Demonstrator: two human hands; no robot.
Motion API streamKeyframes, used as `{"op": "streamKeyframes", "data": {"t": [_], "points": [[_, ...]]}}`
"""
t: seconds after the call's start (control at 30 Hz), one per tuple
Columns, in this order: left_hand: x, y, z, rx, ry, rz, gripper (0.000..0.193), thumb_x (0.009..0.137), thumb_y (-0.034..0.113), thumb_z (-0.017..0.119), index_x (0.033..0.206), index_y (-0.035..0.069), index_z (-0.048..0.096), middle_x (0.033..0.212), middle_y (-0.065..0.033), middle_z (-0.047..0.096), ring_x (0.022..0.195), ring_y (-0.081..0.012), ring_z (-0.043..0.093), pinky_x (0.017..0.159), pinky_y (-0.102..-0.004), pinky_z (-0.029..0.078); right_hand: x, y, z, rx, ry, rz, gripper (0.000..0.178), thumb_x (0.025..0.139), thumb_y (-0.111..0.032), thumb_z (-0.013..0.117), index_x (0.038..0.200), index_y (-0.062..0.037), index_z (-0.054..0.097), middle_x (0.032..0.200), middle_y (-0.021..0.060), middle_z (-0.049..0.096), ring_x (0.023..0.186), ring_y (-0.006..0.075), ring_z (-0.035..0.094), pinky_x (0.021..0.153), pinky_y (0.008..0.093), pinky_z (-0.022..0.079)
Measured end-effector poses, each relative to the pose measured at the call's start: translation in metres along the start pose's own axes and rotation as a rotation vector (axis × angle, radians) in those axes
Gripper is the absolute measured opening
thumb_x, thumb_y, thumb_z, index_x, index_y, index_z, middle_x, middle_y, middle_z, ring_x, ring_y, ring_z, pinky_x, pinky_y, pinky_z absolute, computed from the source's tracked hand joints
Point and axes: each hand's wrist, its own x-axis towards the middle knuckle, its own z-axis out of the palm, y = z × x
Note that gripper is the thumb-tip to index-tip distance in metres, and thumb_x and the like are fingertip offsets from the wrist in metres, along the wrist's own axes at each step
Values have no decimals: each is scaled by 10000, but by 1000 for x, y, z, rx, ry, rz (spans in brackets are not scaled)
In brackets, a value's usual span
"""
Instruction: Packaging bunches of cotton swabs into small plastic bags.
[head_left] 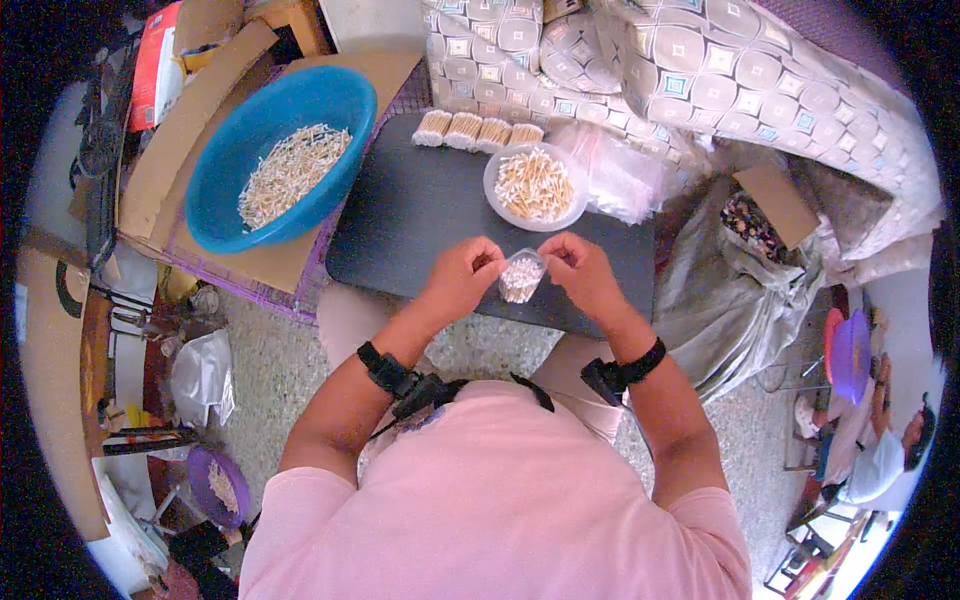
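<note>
A small clear plastic bag (pixel 521 277) packed with cotton swabs stands at the near edge of the dark table (pixel 420 220). My left hand (pixel 466 270) pinches the left side of its open top between thumb and fingers. On the other side my right hand (pixel 580 268) pinches the rim too. Just beyond my hands sits a white bowl (pixel 490 190) heaped with loose cotton swabs. Several filled packs of swabs (pixel 478 131) lie in a row along the table's far edge. Right of the bowl is a pile of empty clear bags (pixel 625 178).
A large blue basin (pixel 215 200) with loose swabs rests on cardboard (pixel 150 190) to the left. A patterned sofa (pixel 740 80) borders the far side. Grey sacking (pixel 740 300) lies at the right. Another person (pixel 880 460) sits at the far right, near a purple basin (pixel 851 355).
</note>
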Motion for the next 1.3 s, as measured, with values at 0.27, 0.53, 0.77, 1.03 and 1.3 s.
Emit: {"op": "streamKeyframes", "data": {"t": [0.27,0.53,0.77,1.03,1.3], "points": [[-6,6,6,35,24,189,148,800,113,694,917,45,635,832,-78,610,691,-171,573,622,-319,467,-7,5,-9,-28,-12,-42,126,852,-125,617,938,-36,638,811,47,649,724,139,586,669,291,483],[-7,6,8,104,75,165,102,848,122,645,905,38,649,846,-88,641,751,-202,616,690,-319,494,-17,7,-8,19,-8,-169,238,849,-115,658,1069,-34,620,882,5,617,751,79,549,672,237,471],[-14,12,10,77,61,198,85,865,99,637,884,16,629,799,-58,593,679,-123,549,618,-263,447,-26,7,0,-25,42,-172,164,813,-130,660,949,-38,655,882,96,655,820,198,637,729,338,504],[-15,18,5,116,47,216,76,862,100,629,888,29,623,793,-64,582,676,-143,543,626,-272,441,-28,-2,-10,-80,116,-311,77,815,-68,669,886,-36,669,812,60,603,705,146,569,643,278,463],[-7,36,10,286,-8,405,158,832,128,678,955,37,640,821,-90,604,712,-216,594,665,-317,485,-22,3,-14,-231,102,-329,82,802,-111,659,853,-46,655,811,102,617,728,238,608,662,339,480]]}}
